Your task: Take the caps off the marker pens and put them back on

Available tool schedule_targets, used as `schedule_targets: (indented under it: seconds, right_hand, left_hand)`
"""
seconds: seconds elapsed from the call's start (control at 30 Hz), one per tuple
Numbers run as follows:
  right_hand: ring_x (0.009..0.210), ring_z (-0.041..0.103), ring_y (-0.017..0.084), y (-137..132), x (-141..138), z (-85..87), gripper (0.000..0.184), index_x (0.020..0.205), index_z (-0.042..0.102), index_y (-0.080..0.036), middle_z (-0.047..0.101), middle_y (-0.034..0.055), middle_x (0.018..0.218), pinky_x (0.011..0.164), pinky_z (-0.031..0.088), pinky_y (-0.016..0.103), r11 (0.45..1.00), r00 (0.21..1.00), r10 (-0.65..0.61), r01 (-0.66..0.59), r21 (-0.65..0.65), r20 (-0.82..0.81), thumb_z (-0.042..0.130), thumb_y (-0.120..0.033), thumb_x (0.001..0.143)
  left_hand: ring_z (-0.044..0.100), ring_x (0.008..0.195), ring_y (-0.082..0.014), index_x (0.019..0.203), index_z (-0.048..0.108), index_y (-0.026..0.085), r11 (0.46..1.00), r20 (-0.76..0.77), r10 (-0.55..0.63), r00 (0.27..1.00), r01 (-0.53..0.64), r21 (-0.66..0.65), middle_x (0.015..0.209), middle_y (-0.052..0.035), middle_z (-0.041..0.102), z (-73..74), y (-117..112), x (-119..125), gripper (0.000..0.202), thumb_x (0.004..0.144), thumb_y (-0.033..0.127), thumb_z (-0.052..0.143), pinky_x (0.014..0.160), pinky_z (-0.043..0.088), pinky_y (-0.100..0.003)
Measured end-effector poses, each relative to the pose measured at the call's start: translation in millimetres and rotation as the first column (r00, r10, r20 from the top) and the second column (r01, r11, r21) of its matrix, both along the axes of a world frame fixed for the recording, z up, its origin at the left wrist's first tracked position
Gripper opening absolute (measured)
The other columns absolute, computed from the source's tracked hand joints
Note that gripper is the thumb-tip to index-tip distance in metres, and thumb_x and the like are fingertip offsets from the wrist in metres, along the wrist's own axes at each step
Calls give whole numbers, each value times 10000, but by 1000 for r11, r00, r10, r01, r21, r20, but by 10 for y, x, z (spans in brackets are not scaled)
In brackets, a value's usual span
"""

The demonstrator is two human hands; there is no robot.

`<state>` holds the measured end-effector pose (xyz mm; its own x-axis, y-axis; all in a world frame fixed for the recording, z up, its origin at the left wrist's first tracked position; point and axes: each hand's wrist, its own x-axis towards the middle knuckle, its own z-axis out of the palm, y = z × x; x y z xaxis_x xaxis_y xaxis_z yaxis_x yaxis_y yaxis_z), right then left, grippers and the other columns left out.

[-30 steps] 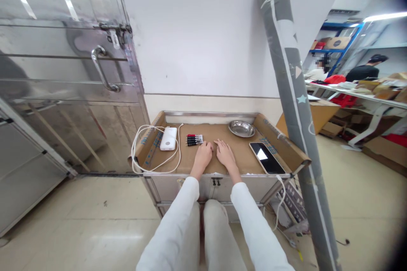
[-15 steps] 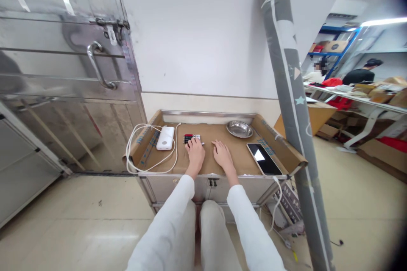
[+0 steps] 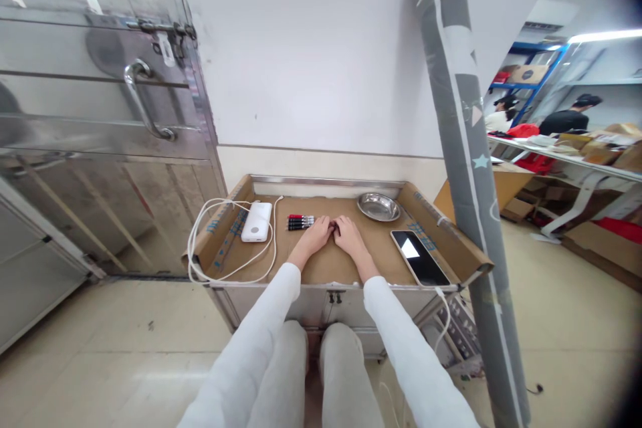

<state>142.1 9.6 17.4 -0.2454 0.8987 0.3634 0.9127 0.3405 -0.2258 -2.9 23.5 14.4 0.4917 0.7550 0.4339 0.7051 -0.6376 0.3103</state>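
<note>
My left hand (image 3: 317, 235) and my right hand (image 3: 348, 237) meet over the middle of the cardboard-lined cabinet top (image 3: 321, 267). Both have bent fingers, closed in together at the tips. A small dark spot shows between the fingertips, too small to name. Just left of my left hand lies a row of pens (image 3: 299, 222), a red one at the back and black ones in front, side by side. A round metal dish (image 3: 379, 207) sits beyond my right hand. Nearer the right edge rests a phone (image 3: 420, 258) with a lit patch on its dark screen.
A white power bank (image 3: 257, 222) with a looped white cable (image 3: 193, 241) lies on the left. Raised cardboard sides border the top. A tall grey roll (image 3: 466, 147) leans at the right, and a metal door (image 3: 100, 100) stands left. Two people sit farther off.
My left hand has left the pens and moved right. It now meets my right hand, whose fingers have drawn in. More of the pens shows.
</note>
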Motion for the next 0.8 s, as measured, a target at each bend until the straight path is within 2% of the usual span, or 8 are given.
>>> schedule_targets:
  seconds: [0.1, 0.17, 0.33, 0.47, 0.67, 0.8]
  right_hand:
    - [985, 502, 220, 52, 27, -1, 247, 1025, 590, -159, 594, 106, 1048, 876, 362, 313, 1000, 1000, 18, -18, 8, -2, 402, -165, 865]
    - [981, 499, 222, 68, 35, -21, 227, 1012, 594, -165, 592, 104, 1036, 866, 360, 318, 1000, 1000, 8, -8, 15, 0, 415, -212, 880]
    - [963, 499, 219, 111, 65, -111, 211, 983, 612, -186, 594, 87, 1010, 840, 364, 328, 999, 999, -23, 25, 44, -31, 435, -266, 901]
    - [899, 505, 213, 166, 107, -190, 193, 965, 630, -180, 598, 80, 944, 816, 387, 325, 995, 990, 32, -18, 98, -134, 464, -245, 890]
    - [854, 507, 210, 203, 132, -265, 210, 944, 635, -174, 595, 78, 897, 835, 412, 345, 984, 958, 102, -59, 167, -266, 450, -134, 852]
    - [833, 517, 211, 216, 131, -271, 201, 905, 642, -187, 596, 73, 866, 811, 429, 355, 984, 945, 108, -57, 171, -310, 463, -127, 836]
  left_hand:
    - [581, 997, -158, 1028, 458, 183, 997, 103, -3, 995, 11, -76, 1045, -67, 591, 6, 19, -6, 141, 940, 186, 349, 864, 475, -305]
    - [595, 964, -141, 1055, 442, 191, 997, 189, 4, 982, 10, -75, 1035, -57, 592, 14, 17, -9, 138, 946, 214, 360, 850, 485, -286]
    - [579, 961, -151, 1030, 445, 183, 993, 319, -29, 947, -7, 114, 1008, -57, 547, 3, 46, -19, 133, 925, 265, 444, 900, 472, -315]
    - [576, 929, -162, 1047, 444, 191, 978, 386, -82, 919, -2, 210, 999, -59, 534, -21, 71, -33, 143, 916, 244, 463, 848, 496, -319]
    - [567, 918, -168, 1044, 450, 191, 965, 481, -63, 874, -69, 252, 957, -66, 534, 15, 36, -57, 126, 928, 187, 403, 833, 487, -319]
    - [555, 906, -169, 1013, 457, 190, 962, 524, -14, 852, -131, 239, 943, -65, 528, 28, 23, -69, 119, 919, 158, 391, 826, 478, -316]
